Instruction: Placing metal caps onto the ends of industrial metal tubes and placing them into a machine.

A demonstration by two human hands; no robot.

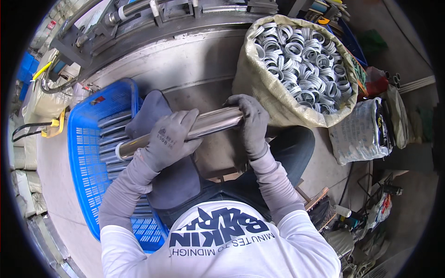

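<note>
Pale grey floor [55, 185] loaded left and right

On the left, a blue plastic basket [79, 143] sits directly on the floor, its long side running near to far. Toward the far right stands a cream woven sack [262, 99], mouth open. Right of the sack is a white plastic-wrapped package [354, 132]; its underside is hard to see. Near right, a wooden-backed brush [317, 198] is tilted, its contact with the floor unclear.

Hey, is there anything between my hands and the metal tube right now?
Only your grey gloves. The left hand grips the tube partway along, and the right hand curls over its right end. Nothing else visible stands between, though the palm sides are hidden.
</note>
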